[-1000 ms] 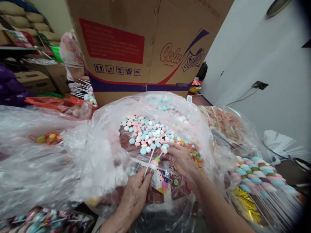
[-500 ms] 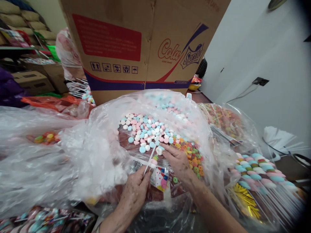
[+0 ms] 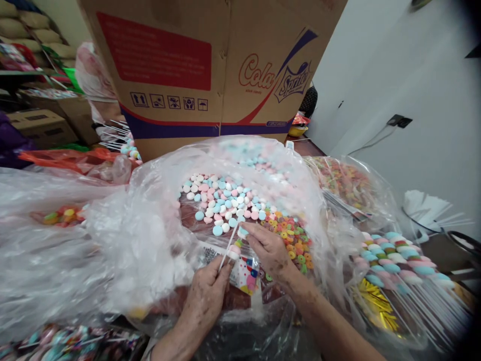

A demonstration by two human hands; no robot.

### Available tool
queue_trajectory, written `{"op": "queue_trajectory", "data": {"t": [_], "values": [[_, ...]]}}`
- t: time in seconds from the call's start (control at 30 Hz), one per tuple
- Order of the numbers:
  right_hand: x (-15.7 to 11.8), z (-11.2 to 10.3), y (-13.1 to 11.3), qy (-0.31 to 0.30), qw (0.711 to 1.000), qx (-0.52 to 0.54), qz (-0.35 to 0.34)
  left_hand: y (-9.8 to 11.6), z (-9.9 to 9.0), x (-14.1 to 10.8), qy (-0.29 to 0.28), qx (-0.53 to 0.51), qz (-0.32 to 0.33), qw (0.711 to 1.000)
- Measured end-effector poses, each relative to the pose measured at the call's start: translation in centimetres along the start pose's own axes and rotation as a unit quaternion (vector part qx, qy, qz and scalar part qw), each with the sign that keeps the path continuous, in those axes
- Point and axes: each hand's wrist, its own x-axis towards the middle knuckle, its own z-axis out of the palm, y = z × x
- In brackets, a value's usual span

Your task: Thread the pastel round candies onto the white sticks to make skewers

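A thin white stick (image 3: 228,245) rises at a slant from my left hand (image 3: 210,288), whose thumb and fingers are closed on its lower end. Just right of the stick are a pink marshmallow (image 3: 233,251) and a yellow-green gummy ring; I cannot tell whether they are threaded on a stick. My right hand (image 3: 268,248) pinches a pale blue and white marshmallow (image 3: 242,231) near the stick's upper end. Behind the hands, loose pink, white and blue marshmallows (image 3: 221,198) lie in an opened clear plastic bag (image 3: 158,200). Colourful gummy rings (image 3: 295,235) are heaped beside my right hand.
A large cardboard box (image 3: 180,55) stands behind the bag. Finished candy skewers (image 3: 398,260) lie at right, by gold foil strips (image 3: 378,306) and white sticks (image 3: 428,210). Wrapped candies (image 3: 71,341) fill a box at lower left. A person (image 3: 93,85) is partly hidden behind the cardboard box.
The whole view has shifted slightly. My right fingers have turned the marshmallow, so more of its blue side shows, close to the stick's tip. My left hand keeps its grip.
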Motion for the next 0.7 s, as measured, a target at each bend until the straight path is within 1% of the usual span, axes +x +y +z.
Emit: {"op": "queue_trajectory", "data": {"t": [0.1, 0.2, 0.27, 0.33, 0.43, 0.5, 0.57, 0.63, 0.7], "values": [[-0.3, 0.5, 0.1, 0.004, 0.998, 0.027, 0.065, -0.1, 0.0, 0.1, 0.001, 0.002, 0.004, 1.000], [-0.5, 0.8, -0.1, 0.007, 0.989, 0.062, 0.136, -0.4, 0.1, 0.2, 0.003, 0.009, 0.012, 1.000], [-0.4, 0.8, -0.5, 0.005, 0.986, 0.069, 0.151, -0.5, 0.1, 0.2, 0.006, 0.013, 0.016, 1.000], [-0.3, 0.7, -1.0, -0.006, 0.991, 0.050, 0.122, -0.5, 0.0, 0.1, 0.010, 0.015, 0.016, 1.000], [-0.1, 0.6, -1.6, -0.017, 0.999, -0.008, 0.037, -0.4, 0.0, 0.0, 0.012, 0.014, 0.020, 1.000], [-0.2, 0.7, -1.9, -0.016, 0.999, -0.049, -0.019, -0.5, 0.0, 0.0, 0.006, 0.007, 0.024, 1.000], [-0.4, 1.0, -2.0, -0.015, 0.994, -0.088, -0.060, -0.7, 0.0, 0.0, 0.000, 0.001, 0.029, 1.000], [-0.8, 1.6, -2.1, -0.020, 0.990, -0.113, -0.082, -0.9, 0.1, 0.1, 0.012, -0.005, 0.033, 0.999], [-1.3, 2.2, -2.2, -0.027, 0.989, -0.121, -0.085, -1.1, 0.3, 0.2, 0.031, -0.014, 0.031, 0.999]]}}
